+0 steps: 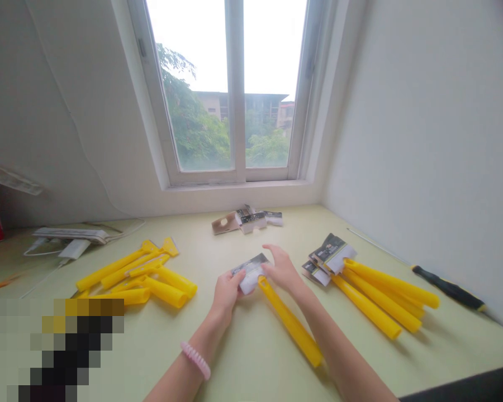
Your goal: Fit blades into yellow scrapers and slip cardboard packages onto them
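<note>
A black and white card covers the head end of a yellow-handled tool, whose handle slants down to the right over the table. My left hand grips the card's left side, thumb on top. On the card's right part rests my right hand, thumb against it near the handle and index finger raised and apart. Several yellow tools without cards lie in a pile at the left. To the right, several yellow tools lie fanned out with cards over their heads.
Folded cards lie at the back of the pale table below the window. A black-handled screwdriver lies by the right wall. A power strip with cables sits at the back left. The lower left corner is pixelated.
</note>
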`<action>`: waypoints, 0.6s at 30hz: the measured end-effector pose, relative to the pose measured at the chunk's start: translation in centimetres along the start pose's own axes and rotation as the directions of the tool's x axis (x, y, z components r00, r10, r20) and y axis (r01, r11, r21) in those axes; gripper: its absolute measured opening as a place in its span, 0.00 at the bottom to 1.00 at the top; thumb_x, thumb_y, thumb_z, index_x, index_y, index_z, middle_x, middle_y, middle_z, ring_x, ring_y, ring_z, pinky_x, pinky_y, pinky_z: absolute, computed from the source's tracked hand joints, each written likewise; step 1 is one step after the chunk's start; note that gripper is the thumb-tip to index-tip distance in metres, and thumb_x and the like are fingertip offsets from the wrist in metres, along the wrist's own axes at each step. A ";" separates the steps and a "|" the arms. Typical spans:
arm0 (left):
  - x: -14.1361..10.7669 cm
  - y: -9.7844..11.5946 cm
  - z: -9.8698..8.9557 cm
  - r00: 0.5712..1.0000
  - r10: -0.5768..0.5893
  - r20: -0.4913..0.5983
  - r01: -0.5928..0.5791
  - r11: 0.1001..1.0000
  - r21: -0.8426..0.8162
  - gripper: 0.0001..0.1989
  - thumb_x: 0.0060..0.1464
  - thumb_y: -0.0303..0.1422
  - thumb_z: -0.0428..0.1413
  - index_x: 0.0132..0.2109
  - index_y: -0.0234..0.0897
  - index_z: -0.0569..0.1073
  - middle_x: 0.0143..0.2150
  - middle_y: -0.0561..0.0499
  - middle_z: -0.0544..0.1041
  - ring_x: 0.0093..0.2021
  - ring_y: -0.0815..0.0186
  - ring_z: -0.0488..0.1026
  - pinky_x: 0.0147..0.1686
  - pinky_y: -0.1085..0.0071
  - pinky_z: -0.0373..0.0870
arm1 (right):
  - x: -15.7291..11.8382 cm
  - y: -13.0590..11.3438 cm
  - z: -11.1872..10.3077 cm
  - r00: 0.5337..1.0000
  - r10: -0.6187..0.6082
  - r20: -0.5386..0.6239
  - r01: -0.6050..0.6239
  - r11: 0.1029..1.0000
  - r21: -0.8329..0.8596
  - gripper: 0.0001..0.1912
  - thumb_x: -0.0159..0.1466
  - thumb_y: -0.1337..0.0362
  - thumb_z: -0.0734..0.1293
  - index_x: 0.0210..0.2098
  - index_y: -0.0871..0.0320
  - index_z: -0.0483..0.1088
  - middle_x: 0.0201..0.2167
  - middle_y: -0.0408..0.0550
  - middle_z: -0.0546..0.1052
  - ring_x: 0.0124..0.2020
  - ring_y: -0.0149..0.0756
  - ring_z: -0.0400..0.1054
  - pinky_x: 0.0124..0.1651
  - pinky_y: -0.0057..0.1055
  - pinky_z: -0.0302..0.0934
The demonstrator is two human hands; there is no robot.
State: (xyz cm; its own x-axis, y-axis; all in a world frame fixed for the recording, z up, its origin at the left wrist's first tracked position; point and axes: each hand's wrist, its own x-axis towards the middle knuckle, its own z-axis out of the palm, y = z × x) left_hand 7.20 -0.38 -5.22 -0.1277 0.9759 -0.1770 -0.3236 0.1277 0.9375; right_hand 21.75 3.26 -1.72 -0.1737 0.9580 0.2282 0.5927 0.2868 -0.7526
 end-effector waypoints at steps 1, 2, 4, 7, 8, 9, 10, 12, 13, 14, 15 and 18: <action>0.1 -0.2 0.0 1.000 0.003 -0.008 -0.003 1.000 -0.008 0.11 0.41 0.33 0.57 0.32 0.28 0.73 0.24 0.48 0.75 0.24 0.67 0.70 0.26 0.70 0.68 | -1.0 -0.4 0.1 0.995 -0.097 0.000 0.096 0.987 -0.130 0.26 0.51 0.69 0.63 0.51 0.61 0.64 0.54 0.58 0.64 0.56 0.46 0.54 0.56 0.43 0.49; 0.1 -0.4 0.0 1.000 0.006 -0.006 -0.006 1.000 -0.012 0.12 0.41 0.34 0.58 0.31 0.28 0.73 0.23 0.49 0.75 0.24 0.67 0.70 0.26 0.70 0.67 | -2.0 -0.7 0.1 0.984 -0.169 0.059 0.178 0.959 -0.220 0.26 0.52 0.66 0.63 0.52 0.59 0.63 0.56 0.57 0.61 0.58 0.47 0.51 0.57 0.45 0.47; 0.0 -0.7 0.3 0.999 -0.002 0.046 0.002 1.000 -0.007 0.13 0.40 0.36 0.59 0.31 0.28 0.74 0.24 0.49 0.75 0.25 0.68 0.70 0.28 0.71 0.67 | -4.1 -1.0 0.2 0.946 -0.236 0.224 0.302 0.894 -0.332 0.30 0.53 0.65 0.63 0.56 0.55 0.59 0.60 0.54 0.56 0.61 0.50 0.45 0.58 0.49 0.45; -0.5 -0.8 1.0 0.978 -0.033 0.207 0.028 0.999 0.030 0.17 0.42 0.40 0.57 0.33 0.29 0.75 0.29 0.48 0.77 0.30 0.66 0.72 0.34 0.70 0.68 | -6.2 -0.3 0.0 0.925 -0.195 0.326 0.334 0.827 -0.452 0.35 0.52 0.75 0.58 0.59 0.57 0.53 0.62 0.53 0.52 0.62 0.49 0.44 0.59 0.51 0.44; -0.7 -0.8 1.3 0.963 -0.043 0.267 0.031 0.998 0.047 0.17 0.43 0.41 0.56 0.34 0.29 0.75 0.30 0.47 0.77 0.31 0.65 0.72 0.36 0.69 0.68 | -6.5 0.4 -0.3 0.926 -0.183 0.329 0.331 0.814 -0.477 0.37 0.51 0.78 0.56 0.60 0.58 0.51 0.61 0.53 0.53 0.61 0.47 0.45 0.59 0.49 0.45; -0.9 -0.7 1.5 0.948 -0.049 0.315 0.029 0.997 0.068 0.18 0.44 0.42 0.55 0.34 0.30 0.75 0.31 0.46 0.77 0.33 0.64 0.73 0.37 0.68 0.68 | -6.6 1.1 -0.6 0.927 -0.179 0.330 0.332 0.803 -0.495 0.38 0.50 0.79 0.54 0.61 0.59 0.50 0.61 0.53 0.53 0.61 0.45 0.47 0.59 0.47 0.47; -1.0 -0.7 1.7 0.937 -0.051 0.346 0.020 0.996 0.091 0.18 0.46 0.42 0.54 0.35 0.29 0.75 0.32 0.45 0.77 0.34 0.64 0.73 0.39 0.67 0.68 | -6.6 2.0 -1.1 0.924 -0.185 0.336 0.343 0.791 -0.507 0.39 0.49 0.80 0.53 0.61 0.60 0.50 0.61 0.54 0.54 0.61 0.44 0.48 0.58 0.45 0.48; -1.1 -0.6 1.9 0.934 -0.057 0.354 0.002 0.988 0.154 0.18 0.48 0.41 0.52 0.37 0.29 0.74 0.34 0.43 0.77 0.36 0.63 0.73 0.41 0.66 0.68 | -6.4 3.7 -2.2 0.915 -0.202 0.349 0.371 0.758 -0.536 0.39 0.49 0.81 0.52 0.61 0.60 0.50 0.60 0.54 0.55 0.60 0.43 0.49 0.58 0.46 0.49; -1.2 -0.6 1.9 0.941 -0.057 0.333 -0.007 0.982 0.190 0.18 0.48 0.40 0.52 0.39 0.29 0.74 0.34 0.42 0.77 0.36 0.63 0.73 0.41 0.66 0.68 | -6.2 4.5 -2.8 0.910 -0.213 0.356 0.388 0.742 -0.546 0.38 0.50 0.81 0.51 0.60 0.60 0.50 0.60 0.54 0.55 0.61 0.43 0.48 0.59 0.47 0.49; -1.2 -0.6 1.9 0.951 -0.056 0.304 -0.014 0.975 0.223 0.18 0.48 0.39 0.52 0.41 0.28 0.73 0.34 0.41 0.77 0.35 0.64 0.73 0.40 0.66 0.68 | -6.1 5.2 -3.4 0.901 -0.230 0.367 0.410 0.729 -0.549 0.38 0.50 0.81 0.51 0.60 0.59 0.50 0.60 0.53 0.56 0.61 0.42 0.48 0.59 0.47 0.48; -1.1 -0.6 1.9 0.958 -0.051 0.282 -0.022 0.968 0.249 0.18 0.48 0.38 0.52 0.42 0.27 0.72 0.35 0.41 0.77 0.34 0.64 0.74 0.40 0.66 0.68 | -6.0 5.8 -3.9 0.890 -0.254 0.379 0.436 0.717 -0.544 0.37 0.51 0.81 0.50 0.60 0.58 0.50 0.60 0.52 0.56 0.61 0.41 0.48 0.60 0.47 0.47; -1.1 -0.8 1.7 0.961 -0.038 0.274 -0.047 0.954 0.296 0.18 0.49 0.35 0.50 0.44 0.26 0.70 0.35 0.40 0.76 0.33 0.65 0.73 0.39 0.66 0.69 | -5.7 7.0 -5.0 0.858 -0.321 0.400 0.503 0.684 -0.529 0.37 0.53 0.80 0.50 0.61 0.54 0.48 0.61 0.47 0.55 0.61 0.37 0.48 0.61 0.47 0.43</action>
State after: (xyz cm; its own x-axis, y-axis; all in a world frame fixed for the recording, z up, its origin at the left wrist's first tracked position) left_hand 9.22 -1.25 -5.21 0.1464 0.9815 -0.1232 -0.0247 0.1281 0.9914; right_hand 30.85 -0.23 -5.20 -0.6541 0.7319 0.1907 0.7340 0.6751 -0.0736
